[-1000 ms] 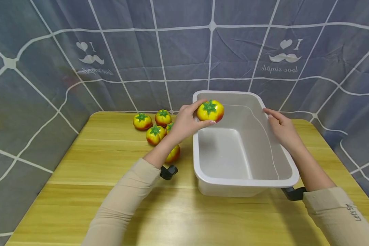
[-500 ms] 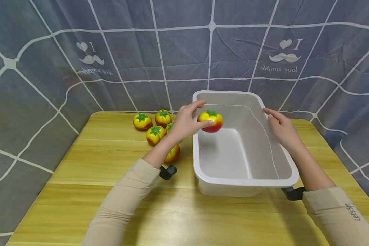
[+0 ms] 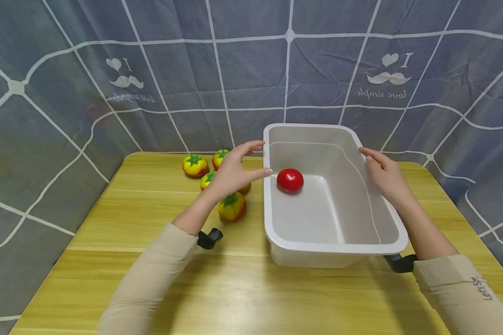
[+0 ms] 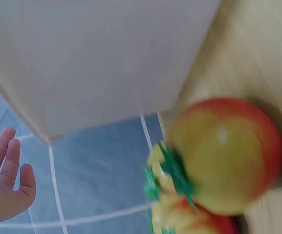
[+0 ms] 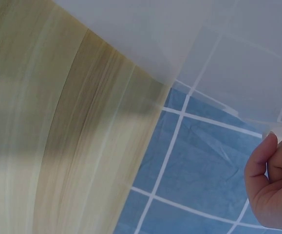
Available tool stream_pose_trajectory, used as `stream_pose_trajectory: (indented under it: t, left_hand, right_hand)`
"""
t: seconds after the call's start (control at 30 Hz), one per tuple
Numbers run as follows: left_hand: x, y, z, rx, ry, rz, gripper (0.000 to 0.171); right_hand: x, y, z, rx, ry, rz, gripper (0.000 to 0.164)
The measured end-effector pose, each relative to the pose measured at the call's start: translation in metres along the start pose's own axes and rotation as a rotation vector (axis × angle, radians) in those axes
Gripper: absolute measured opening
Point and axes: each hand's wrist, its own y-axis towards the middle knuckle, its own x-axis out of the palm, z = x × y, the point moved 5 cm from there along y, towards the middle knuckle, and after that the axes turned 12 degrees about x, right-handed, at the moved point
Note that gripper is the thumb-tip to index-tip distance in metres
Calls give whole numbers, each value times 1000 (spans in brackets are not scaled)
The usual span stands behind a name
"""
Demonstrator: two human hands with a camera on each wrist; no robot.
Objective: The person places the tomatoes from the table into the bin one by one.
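Observation:
A red tomato (image 3: pixel 290 181) lies on the floor of the pale grey plastic basin (image 3: pixel 335 248), near its left wall, no green top showing. My left hand (image 3: pixel 234 173) is just outside the basin's left rim, thumb and fingers spread apart, holding nothing. Beneath and behind it are several yellow-red tomatoes with green leafy tops, partly hidden by the hand; the nearest tomato (image 3: pixel 232 206) is large in the left wrist view. With thumb and fingers, my right hand (image 3: pixel 386 179) grips the basin's right rim; the curled fingers show in the right wrist view.
Everything stands on a wooden table (image 3: pixel 121 223). A grey-blue curtain (image 3: pixel 251 74) with white lines hangs right behind and at both sides. A black wrist mount (image 3: pixel 210 238) sticks out under the left wrist.
The tomato has left my left hand, dropped into the basin and turned so its red side shows. The left hand has drawn back leftward past the rim. My right hand stays in place.

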Motion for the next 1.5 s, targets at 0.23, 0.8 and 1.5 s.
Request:
stream_pose_trajectory:
  t: [0.23,0.8,1.5]
  left_hand:
    - [-19,-23,-11,-10,45,6,61]
    - [-25,-76,-57,-102,50,28,59]
    - [-6,-103,-85,-199,-4,-61,63]
  right_hand:
    - [0,-1,0,10,7,-10,50]
    - [0,-1,-2,24,-3,-10,50]
    - [0,-1,-1,29,4,-9,50]
